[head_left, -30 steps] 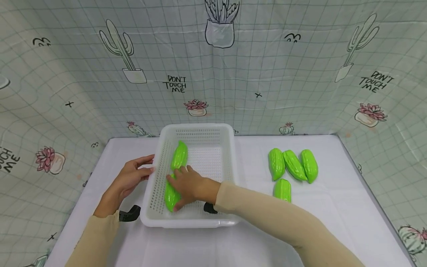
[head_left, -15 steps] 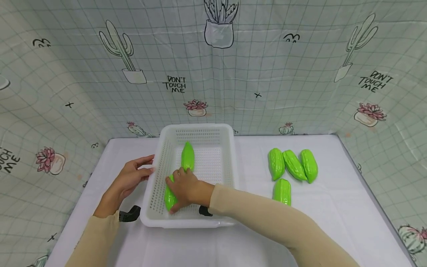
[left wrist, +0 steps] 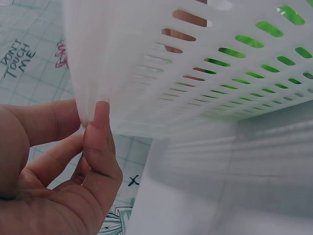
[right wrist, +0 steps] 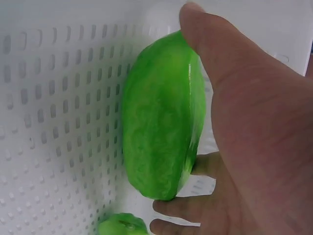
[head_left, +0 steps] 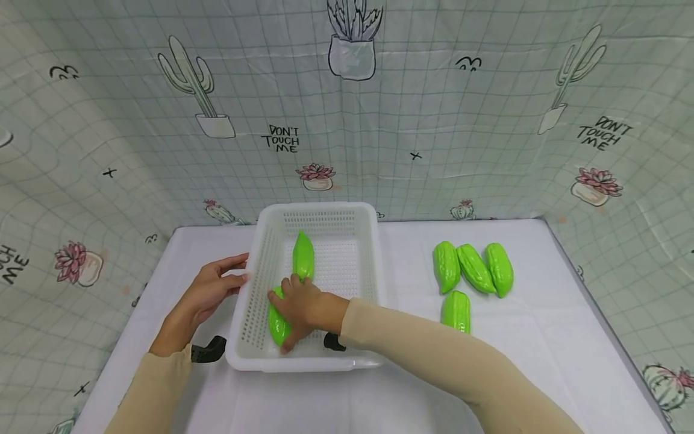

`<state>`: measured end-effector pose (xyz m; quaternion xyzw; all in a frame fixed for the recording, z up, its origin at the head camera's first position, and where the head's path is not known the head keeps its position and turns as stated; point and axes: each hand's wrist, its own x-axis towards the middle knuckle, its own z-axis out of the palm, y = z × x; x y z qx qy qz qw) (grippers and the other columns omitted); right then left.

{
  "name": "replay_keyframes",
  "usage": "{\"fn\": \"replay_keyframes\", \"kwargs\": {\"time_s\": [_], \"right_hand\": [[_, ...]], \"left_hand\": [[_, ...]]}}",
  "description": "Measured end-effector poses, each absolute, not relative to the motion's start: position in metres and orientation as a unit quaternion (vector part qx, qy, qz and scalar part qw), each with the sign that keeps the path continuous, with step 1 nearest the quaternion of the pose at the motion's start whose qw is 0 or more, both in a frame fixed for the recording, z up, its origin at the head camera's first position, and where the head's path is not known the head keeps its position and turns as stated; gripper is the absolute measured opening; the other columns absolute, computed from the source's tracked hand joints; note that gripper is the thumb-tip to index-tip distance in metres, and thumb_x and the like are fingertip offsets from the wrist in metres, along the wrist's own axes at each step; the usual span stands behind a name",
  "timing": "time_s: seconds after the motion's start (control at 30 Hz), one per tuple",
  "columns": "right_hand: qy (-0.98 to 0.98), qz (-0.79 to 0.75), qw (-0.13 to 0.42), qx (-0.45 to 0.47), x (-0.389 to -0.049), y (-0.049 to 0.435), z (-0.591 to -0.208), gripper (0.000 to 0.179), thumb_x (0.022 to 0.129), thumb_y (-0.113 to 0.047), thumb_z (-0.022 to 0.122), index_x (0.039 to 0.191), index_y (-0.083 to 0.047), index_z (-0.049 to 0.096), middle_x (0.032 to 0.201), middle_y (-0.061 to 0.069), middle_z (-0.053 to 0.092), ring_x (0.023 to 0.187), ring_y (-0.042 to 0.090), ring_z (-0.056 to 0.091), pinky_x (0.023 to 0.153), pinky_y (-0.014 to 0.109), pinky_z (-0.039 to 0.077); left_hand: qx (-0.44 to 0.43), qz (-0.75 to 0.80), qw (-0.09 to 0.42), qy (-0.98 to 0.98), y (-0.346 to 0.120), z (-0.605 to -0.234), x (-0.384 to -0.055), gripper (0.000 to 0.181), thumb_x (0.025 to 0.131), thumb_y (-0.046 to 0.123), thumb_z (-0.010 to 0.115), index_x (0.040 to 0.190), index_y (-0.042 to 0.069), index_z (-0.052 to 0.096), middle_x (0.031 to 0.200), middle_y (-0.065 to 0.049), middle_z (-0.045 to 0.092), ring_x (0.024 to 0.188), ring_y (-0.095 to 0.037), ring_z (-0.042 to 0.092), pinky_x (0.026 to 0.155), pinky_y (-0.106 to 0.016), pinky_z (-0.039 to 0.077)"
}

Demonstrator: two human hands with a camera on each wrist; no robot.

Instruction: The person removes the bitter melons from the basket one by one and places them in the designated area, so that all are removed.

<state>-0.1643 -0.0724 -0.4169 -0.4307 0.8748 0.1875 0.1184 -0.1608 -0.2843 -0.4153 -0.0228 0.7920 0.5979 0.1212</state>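
Observation:
A white perforated plastic basket (head_left: 303, 364) stands on the table with two glossy green bitter melons inside. My left hand (head_left: 208, 289) pinches the basket's left rim, thumb and fingers on either side of the wall in the left wrist view. Inside the basket, my right hand (head_left: 306, 306) spans the nearer bitter melon (right wrist: 159, 120) along the left wall. Its thumb lies at one end of that melon and its fingers touch the other, in the right wrist view. The farther bitter melon (head_left: 303, 256) lies lengthwise just beyond the fingers.
Several more bitter melons lie on the white tabletop (head_left: 520, 349) right of the basket: three side by side (head_left: 475, 269), and one nearer bitter melon (head_left: 456, 310) partly behind the right sleeve. A patterned cloth (head_left: 379, 132) hangs behind the table.
The farther bitter melon has shifted right, away from the basket's left wall. My right hand stays over the nearer melon, its thumb moved slightly. The left hand keeps its place on the rim.

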Motion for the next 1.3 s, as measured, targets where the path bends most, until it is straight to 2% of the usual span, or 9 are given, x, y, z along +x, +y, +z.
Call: {"fn": "replay_keyframes", "kwargs": {"time_s": [0.2,0.43,0.67,1.3], "right_hand": [[0.869,0.19,0.116,-0.443,-0.164,-0.069,-0.413,0.115,0.079,-0.084,0.071,0.167,-0.02,0.032,0.158,0.011,0.045,0.151,0.029,0.04,0.119,0.039,0.041],[0.869,0.194,0.109,-0.442,-0.17,-0.055,-0.4,0.118,0.078,-0.083,0.073,0.168,-0.022,0.029,0.162,0.011,0.039,0.154,0.032,0.035,0.123,0.043,0.038],[0.881,0.133,0.117,-0.439,-0.176,-0.032,-0.38,0.121,0.08,-0.075,0.079,0.17,-0.018,0.023,0.169,0.016,0.03,0.159,0.036,0.026,0.127,0.049,0.031],[0.895,0.009,0.047,-0.443,-0.176,0.058,-0.338,0.122,0.077,-0.061,0.09,0.166,-0.006,0.029,0.164,0.025,0.033,0.155,0.046,0.028,0.129,0.053,0.025]], "left_hand": [[-0.025,0.595,0.121,0.794,-0.283,-0.415,-0.161,0.063,0.106,0.004,0.06,0.162,-0.007,0.033,0.156,-0.031,0.039,0.097,-0.004,0.066,0.085,-0.02,0.058],[-0.026,0.593,0.123,0.795,-0.282,-0.413,-0.16,0.063,0.106,0.004,0.059,0.162,-0.007,0.032,0.157,-0.032,0.038,0.097,-0.004,0.066,0.084,-0.02,0.058],[-0.027,0.6,0.126,0.79,-0.281,-0.413,-0.159,0.064,0.106,0.003,0.06,0.162,-0.007,0.03,0.157,-0.032,0.037,0.097,-0.003,0.065,0.084,-0.02,0.057],[-0.025,0.596,0.127,0.792,-0.283,-0.416,-0.158,0.065,0.106,0.003,0.06,0.163,-0.007,0.029,0.157,-0.03,0.037,0.096,-0.002,0.065,0.083,-0.019,0.056]]}}
